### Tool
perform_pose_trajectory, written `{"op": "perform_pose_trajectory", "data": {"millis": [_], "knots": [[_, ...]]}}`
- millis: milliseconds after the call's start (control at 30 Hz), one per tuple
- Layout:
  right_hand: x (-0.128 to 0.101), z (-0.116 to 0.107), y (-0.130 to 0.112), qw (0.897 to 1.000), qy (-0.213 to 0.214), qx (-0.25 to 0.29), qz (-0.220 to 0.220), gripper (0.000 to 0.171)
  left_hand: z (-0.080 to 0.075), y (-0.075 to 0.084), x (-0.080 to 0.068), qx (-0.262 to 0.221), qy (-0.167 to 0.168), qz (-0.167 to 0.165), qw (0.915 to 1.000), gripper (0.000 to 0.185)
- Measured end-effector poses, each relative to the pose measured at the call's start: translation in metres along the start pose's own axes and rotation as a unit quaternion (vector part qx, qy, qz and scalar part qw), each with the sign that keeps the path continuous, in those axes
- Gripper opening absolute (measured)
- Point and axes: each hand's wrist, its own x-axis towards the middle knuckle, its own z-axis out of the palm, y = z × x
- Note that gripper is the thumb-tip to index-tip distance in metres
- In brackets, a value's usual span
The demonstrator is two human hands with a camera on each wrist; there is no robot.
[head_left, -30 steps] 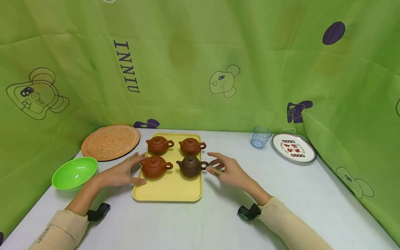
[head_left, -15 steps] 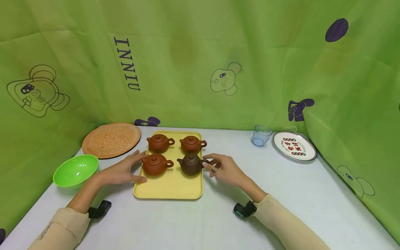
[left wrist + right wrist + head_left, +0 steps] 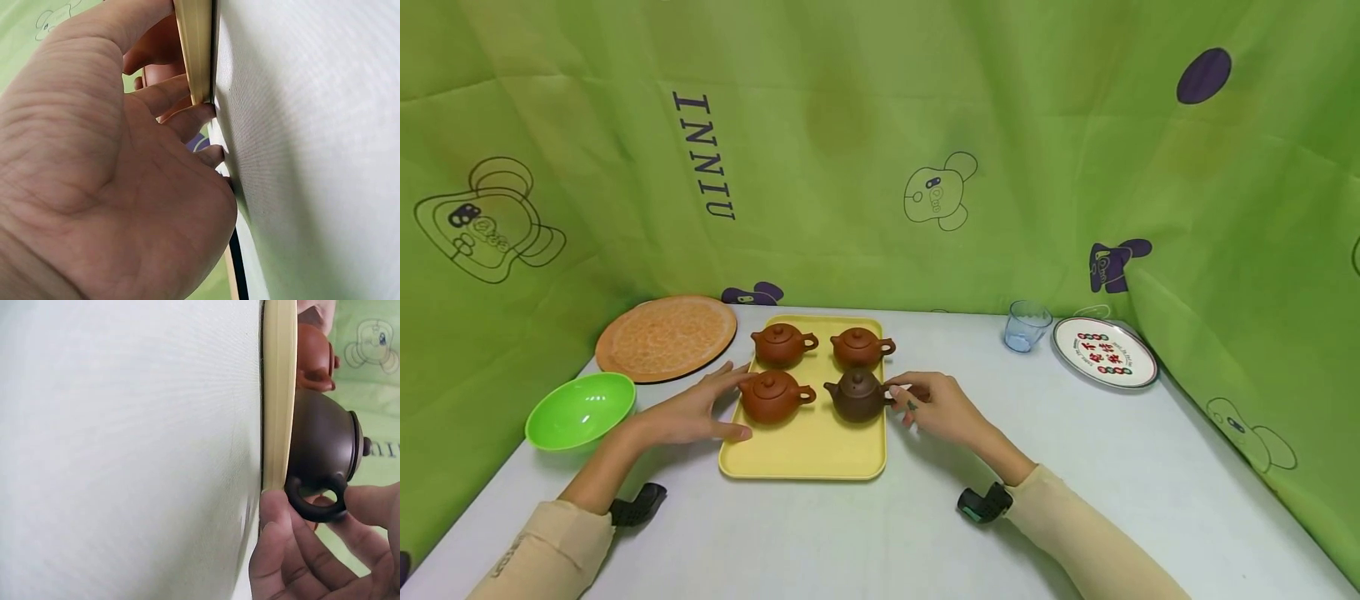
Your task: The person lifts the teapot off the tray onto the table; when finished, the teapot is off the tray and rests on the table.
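A yellow tray (image 3: 802, 458) carries a dark brown teapot (image 3: 857, 398) and three reddish-brown teapots: one at front left (image 3: 769, 400), one at back left (image 3: 778, 345) and one at back right (image 3: 858, 347). My right hand (image 3: 942, 408) pinches the dark teapot's handle (image 3: 315, 509) between thumb and finger. A lower finger of that hand touches the tray's side in the right wrist view. Spread along the tray's left edge, my left hand (image 3: 688, 412) rests its thumb and fingers on the rim (image 3: 195, 50), beside the front left teapot.
A green bowl (image 3: 580, 412) and an orange round mat (image 3: 667, 337) lie left of the tray. At the back right stand a clear blue glass (image 3: 1027, 327) and a white plate (image 3: 1105, 353) with red lettering. Green cloth (image 3: 850, 167) walls the table's back and sides.
My right hand has moved left onto the dark teapot's handle, its fingers closing on it. The left hand stays at the tray's edge, and the teapots keep their places.
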Motion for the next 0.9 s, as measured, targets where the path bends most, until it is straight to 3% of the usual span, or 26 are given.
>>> {"op": "perform_pose_trajectory", "data": {"millis": [233, 900], "knots": [[0.0007, 0.0006, 0.0006, 1.0, 0.0, 0.024, 0.007, 0.023, 0.0, -0.0006, 0.0003, 0.006, 0.003, 0.002, 1.0, 0.092], [0.0006, 0.0022, 0.0045, 1.0, 0.005, 0.026, 0.0, 0.027, 0.0007, 0.0028, -0.0006, -0.002, 0.002, 0.003, 1.0, 0.092]]}}
